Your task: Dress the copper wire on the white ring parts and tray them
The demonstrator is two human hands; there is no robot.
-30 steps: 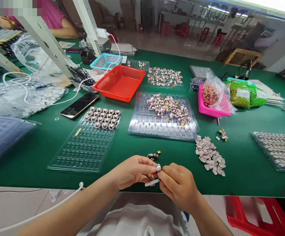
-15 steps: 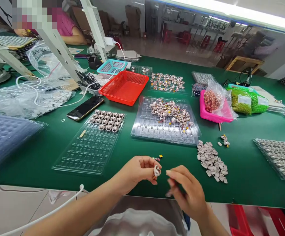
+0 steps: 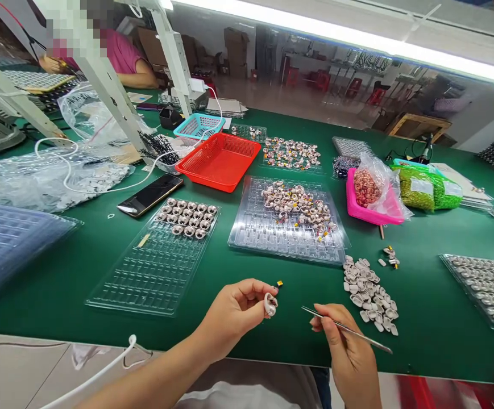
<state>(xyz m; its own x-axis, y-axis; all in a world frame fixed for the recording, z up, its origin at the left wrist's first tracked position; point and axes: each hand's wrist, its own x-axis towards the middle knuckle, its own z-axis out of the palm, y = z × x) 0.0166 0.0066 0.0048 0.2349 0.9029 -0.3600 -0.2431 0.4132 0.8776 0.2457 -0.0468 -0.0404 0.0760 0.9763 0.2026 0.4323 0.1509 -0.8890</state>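
My left hand [image 3: 240, 309] is closed, pinching a small pearly, rounded earbud-like shell [image 3: 270, 307] between thumb and fingers. The shell's hollow side shows, but what sits inside is too small to make out. Just behind it on the green table lies a small part with a yellow tab [image 3: 279, 283], partly hidden by my fingers. To the right, my right hand [image 3: 351, 349] is closed around metal tweezers [image 3: 372, 341]. Their tips point left toward the shell, apart from it. Beyond this hand lies a pile of small beige covers [image 3: 370, 292].
Left of centre, a clear tray [image 3: 144, 278] holds rows of rounded shells. More shells with yellow tabs are heaped on stacked trays [image 3: 247, 238]. A red basket [image 3: 221, 165], phone [image 3: 150, 195] and pink basket [image 3: 372, 213] stand farther back. Another person [image 3: 127, 59] sits at far left.
My right hand has come away from the shell to the right, and tweezers now show in its fingers. My left hand still holds the shell, turned so its hollow side shows. The view has shifted.
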